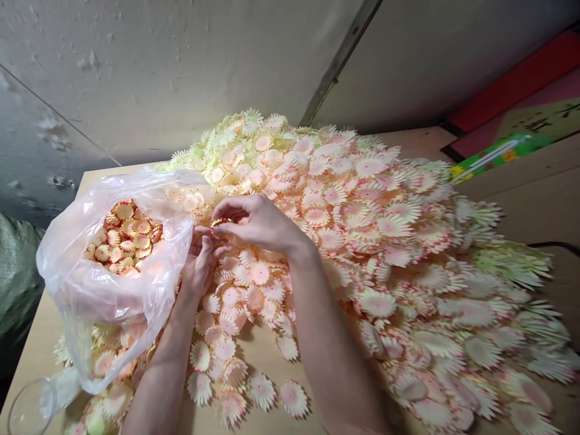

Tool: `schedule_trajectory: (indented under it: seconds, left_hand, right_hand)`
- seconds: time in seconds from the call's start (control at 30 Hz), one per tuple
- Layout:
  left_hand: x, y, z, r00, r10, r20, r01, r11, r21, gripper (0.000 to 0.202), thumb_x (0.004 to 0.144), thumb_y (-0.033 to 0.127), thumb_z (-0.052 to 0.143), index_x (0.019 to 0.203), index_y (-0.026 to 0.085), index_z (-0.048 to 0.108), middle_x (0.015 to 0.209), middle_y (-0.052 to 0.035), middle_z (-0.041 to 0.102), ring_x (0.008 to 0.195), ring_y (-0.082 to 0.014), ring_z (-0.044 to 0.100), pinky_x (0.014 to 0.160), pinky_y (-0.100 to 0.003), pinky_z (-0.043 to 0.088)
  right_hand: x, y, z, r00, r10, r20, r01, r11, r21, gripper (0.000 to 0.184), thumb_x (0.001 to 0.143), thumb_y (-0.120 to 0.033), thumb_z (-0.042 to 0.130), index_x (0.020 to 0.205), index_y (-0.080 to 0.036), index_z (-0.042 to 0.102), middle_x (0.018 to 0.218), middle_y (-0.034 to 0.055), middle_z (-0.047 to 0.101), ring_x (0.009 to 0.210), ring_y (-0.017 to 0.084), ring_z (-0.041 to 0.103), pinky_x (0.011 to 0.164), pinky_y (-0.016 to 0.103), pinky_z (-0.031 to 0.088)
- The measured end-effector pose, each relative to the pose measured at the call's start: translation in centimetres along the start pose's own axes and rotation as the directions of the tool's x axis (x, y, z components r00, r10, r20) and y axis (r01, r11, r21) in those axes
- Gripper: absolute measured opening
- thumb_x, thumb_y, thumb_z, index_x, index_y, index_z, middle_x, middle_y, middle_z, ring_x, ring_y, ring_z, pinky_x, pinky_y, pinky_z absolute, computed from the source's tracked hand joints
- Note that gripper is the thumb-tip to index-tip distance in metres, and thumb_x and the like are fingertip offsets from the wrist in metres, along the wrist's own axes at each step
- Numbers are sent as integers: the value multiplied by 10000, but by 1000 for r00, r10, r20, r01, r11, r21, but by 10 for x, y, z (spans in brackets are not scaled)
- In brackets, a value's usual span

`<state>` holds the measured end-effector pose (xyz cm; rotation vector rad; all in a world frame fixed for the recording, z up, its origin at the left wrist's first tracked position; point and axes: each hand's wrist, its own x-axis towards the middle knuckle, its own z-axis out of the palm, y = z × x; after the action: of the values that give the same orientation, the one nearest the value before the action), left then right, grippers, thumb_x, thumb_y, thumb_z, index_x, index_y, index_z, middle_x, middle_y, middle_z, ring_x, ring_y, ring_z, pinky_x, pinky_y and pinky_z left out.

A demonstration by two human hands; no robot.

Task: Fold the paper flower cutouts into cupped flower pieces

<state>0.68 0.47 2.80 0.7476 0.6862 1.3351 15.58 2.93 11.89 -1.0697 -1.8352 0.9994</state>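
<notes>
My right hand (256,223) reaches in from the right, its thumb and fingers pinching a small yellow flower piece with red edges (221,222). Just below and to the left is my left hand (199,266), palm turned up and fingers apart. Its fingertips come close to the pinched piece; whether they touch it I cannot tell. Beside the left hand stands a translucent plastic bag (67,254), its mouth open, holding many small yellow-and-red flower pieces (127,232). Under and around both hands lie loose pale flower pieces with pink centres (260,273).
A large heap of pale petal pieces (376,223) covers much of the wooden table (267,417) and reaches the wall (181,78). A clear glass (31,405) is at the lower left corner. Red boxes (521,78) and a green packet (502,154) are at right.
</notes>
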Motion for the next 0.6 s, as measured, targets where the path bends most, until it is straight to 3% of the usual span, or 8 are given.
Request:
schedule_trajectory:
  seconds: [0.23, 0.43, 0.6]
  left_hand:
    - [-1, 2, 2, 1000, 0, -1, 0, 1000, 15, 383, 723, 424, 837, 955, 255, 583, 918, 36, 672, 809, -121, 656, 827, -299, 581]
    - [-1, 3, 1, 999, -21, 30, 21, 1000, 14, 370, 764, 484, 791, 970, 258, 582, 827, 37, 664, 771, -115, 667, 808, -276, 561]
    - [-2, 2, 2, 1000, -24, 20, 24, 1000, -14, 383, 742, 446, 821, 987, 260, 592, 841, 37, 666, 778, -100, 661, 778, -234, 554]
  right_hand:
    - [0, 1, 0, 1000, -3, 14, 4, 997, -77, 134, 779, -138, 663, 895, -168, 725, 898, 30, 752, 816, 165, 686, 767, 302, 525]
    - [2, 10, 1, 996, -5, -86, -10, 985, -170, 97, 797, -217, 689, 858, -154, 733, 823, 46, 755, 735, 174, 677, 703, 296, 507]
    - [1, 10, 1, 996, -13, -85, -2, 986, -168, 98, 810, -229, 682, 871, -153, 696, 838, 56, 744, 761, 182, 682, 694, 285, 496]
